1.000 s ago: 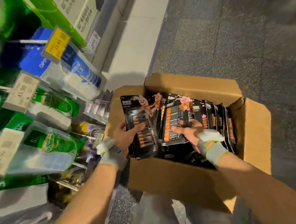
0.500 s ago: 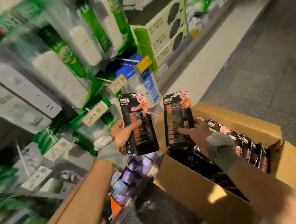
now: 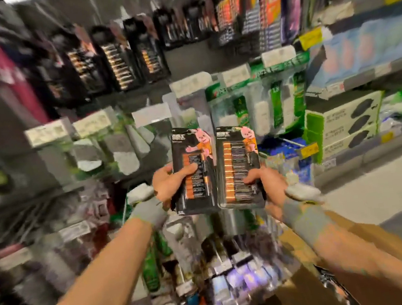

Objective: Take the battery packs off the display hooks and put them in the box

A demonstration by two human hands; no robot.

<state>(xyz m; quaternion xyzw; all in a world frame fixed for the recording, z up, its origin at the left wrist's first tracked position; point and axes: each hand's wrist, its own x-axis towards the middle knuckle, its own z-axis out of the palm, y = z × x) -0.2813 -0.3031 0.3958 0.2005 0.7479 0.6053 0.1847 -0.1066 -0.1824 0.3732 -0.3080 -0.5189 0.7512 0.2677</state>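
Blurred shop shelving fills our head view, with hanging battery packs on hooks high up and green-carded power strips beneath them. We hold two packs upright, side by side in front of the shelving. Our left hand grips the left pack, thumb across its front, and our right hand grips the right pack near its lower corner. Our cardboard box lies low at right, partly under the right forearm.

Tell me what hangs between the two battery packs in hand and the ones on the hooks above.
Head view: a row of pale price tags and blurred green-and-white packaged goods hang between the held packs and the hooked battery packs.
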